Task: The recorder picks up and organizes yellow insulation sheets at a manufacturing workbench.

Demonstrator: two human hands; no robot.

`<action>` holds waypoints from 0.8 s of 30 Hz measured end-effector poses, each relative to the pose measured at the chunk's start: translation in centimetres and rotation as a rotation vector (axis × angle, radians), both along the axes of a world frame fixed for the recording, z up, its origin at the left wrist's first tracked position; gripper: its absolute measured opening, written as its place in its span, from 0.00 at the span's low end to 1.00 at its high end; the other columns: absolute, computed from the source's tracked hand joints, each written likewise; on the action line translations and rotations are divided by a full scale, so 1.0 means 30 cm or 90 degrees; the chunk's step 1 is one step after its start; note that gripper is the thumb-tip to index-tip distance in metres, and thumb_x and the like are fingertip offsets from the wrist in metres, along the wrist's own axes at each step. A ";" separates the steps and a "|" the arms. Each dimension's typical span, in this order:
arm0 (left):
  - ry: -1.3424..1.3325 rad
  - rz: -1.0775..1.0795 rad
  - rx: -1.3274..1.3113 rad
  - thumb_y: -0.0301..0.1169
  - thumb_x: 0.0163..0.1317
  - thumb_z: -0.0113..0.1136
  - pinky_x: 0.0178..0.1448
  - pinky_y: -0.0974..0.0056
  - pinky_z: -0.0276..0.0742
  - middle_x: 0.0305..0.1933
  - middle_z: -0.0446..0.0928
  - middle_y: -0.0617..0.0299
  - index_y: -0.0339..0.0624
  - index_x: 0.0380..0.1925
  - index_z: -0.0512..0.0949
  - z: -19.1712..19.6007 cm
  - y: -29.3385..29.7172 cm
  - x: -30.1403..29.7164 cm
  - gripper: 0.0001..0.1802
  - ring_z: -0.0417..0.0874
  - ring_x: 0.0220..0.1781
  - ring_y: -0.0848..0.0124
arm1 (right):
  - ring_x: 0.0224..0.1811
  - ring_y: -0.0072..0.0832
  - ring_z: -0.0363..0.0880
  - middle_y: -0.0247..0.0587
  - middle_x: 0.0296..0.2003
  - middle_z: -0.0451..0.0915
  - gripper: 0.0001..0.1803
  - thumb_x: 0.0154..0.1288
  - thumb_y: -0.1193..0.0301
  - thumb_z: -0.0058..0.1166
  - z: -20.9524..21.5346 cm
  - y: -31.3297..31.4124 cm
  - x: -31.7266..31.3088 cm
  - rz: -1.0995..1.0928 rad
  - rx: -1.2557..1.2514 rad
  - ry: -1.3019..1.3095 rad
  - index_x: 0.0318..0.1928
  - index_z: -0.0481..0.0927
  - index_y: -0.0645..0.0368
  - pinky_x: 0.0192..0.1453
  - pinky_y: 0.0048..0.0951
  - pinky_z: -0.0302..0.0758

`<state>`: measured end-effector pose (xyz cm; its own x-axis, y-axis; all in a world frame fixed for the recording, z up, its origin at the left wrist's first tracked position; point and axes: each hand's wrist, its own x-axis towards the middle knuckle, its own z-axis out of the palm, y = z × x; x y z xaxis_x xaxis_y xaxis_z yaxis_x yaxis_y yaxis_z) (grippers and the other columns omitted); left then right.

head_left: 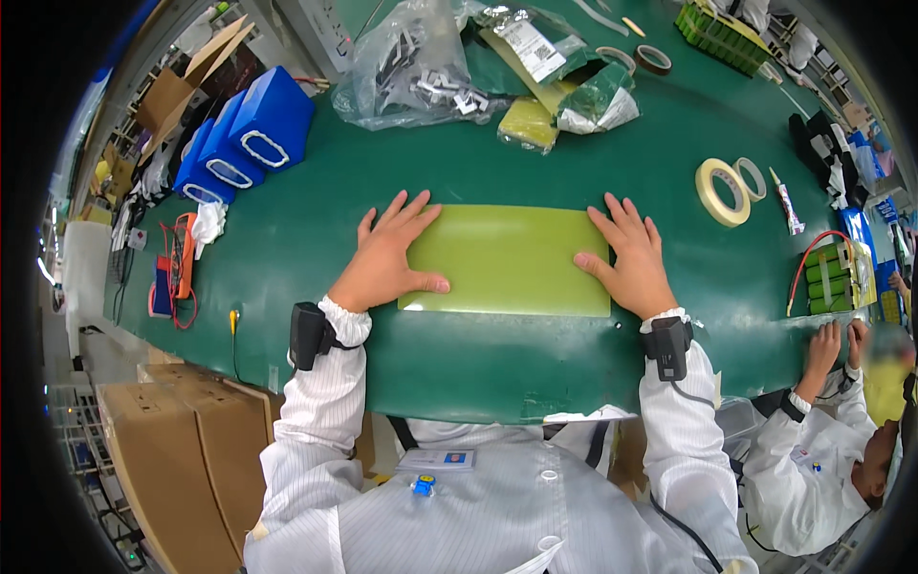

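A flat yellow-green rectangular sheet (pixel 512 258) lies on the green table (pixel 478 354) in front of me. My left hand (pixel 387 256) rests flat on its left edge, fingers spread, thumb lying across the sheet. My right hand (pixel 629 256) presses flat on its right edge, fingers spread too. Neither hand grips anything. Both wrists carry black bands over white striped sleeves.
Blue battery packs (pixel 244 143) sit far left, next to a multimeter with red leads (pixel 175 273). A clear bag of parts (pixel 416 67) and foil bags lie at the back. Tape rolls (pixel 724 189) stand right. A co-worker's hands (pixel 832 344) work by green cells (pixel 830 277).
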<state>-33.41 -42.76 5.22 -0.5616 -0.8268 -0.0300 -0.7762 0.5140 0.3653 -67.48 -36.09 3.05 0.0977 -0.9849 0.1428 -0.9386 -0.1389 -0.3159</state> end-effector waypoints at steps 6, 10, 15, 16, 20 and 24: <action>0.019 -0.011 -0.013 0.52 0.35 0.75 0.73 0.40 0.40 0.74 0.56 0.56 0.46 0.65 0.65 0.010 0.012 -0.011 0.54 0.50 0.76 0.53 | 0.72 0.45 0.53 0.49 0.68 0.60 0.41 0.53 0.47 0.61 -0.033 0.002 -0.025 0.006 -0.054 0.019 0.63 0.69 0.56 0.72 0.52 0.49; 0.023 -0.018 -0.007 0.47 0.32 0.77 0.74 0.42 0.41 0.74 0.56 0.56 0.45 0.65 0.65 0.017 0.003 -0.037 0.55 0.51 0.76 0.53 | 0.73 0.46 0.52 0.50 0.68 0.59 0.42 0.53 0.46 0.61 -0.034 0.008 -0.040 -0.015 -0.052 -0.014 0.63 0.68 0.57 0.72 0.53 0.49; 0.021 -0.002 -0.010 0.39 0.31 0.76 0.75 0.43 0.39 0.74 0.57 0.56 0.44 0.64 0.66 0.027 0.026 -0.033 0.53 0.51 0.76 0.56 | 0.72 0.46 0.52 0.53 0.66 0.61 0.41 0.50 0.46 0.61 -0.067 -0.006 -0.029 0.001 -0.095 -0.079 0.61 0.71 0.58 0.73 0.53 0.48; 0.023 -0.027 -0.013 0.39 0.31 0.76 0.75 0.43 0.39 0.74 0.57 0.56 0.44 0.64 0.66 0.028 0.030 -0.038 0.53 0.51 0.76 0.56 | 0.72 0.46 0.52 0.53 0.66 0.61 0.41 0.50 0.46 0.61 -0.063 -0.004 -0.031 -0.024 -0.101 -0.075 0.61 0.71 0.58 0.73 0.53 0.48; 0.023 0.006 0.015 0.35 0.30 0.74 0.76 0.44 0.36 0.74 0.56 0.57 0.45 0.64 0.66 0.029 0.035 -0.060 0.52 0.50 0.77 0.58 | 0.73 0.45 0.50 0.52 0.67 0.59 0.42 0.51 0.46 0.61 -0.025 0.018 -0.051 -0.005 -0.038 -0.108 0.62 0.69 0.59 0.74 0.52 0.45; 0.027 0.015 0.035 0.34 0.30 0.74 0.76 0.44 0.35 0.75 0.55 0.58 0.46 0.65 0.66 0.034 0.035 -0.076 0.53 0.49 0.77 0.59 | 0.73 0.45 0.51 0.50 0.67 0.60 0.43 0.50 0.47 0.61 -0.030 0.021 -0.058 -0.011 -0.033 -0.120 0.62 0.68 0.59 0.74 0.51 0.46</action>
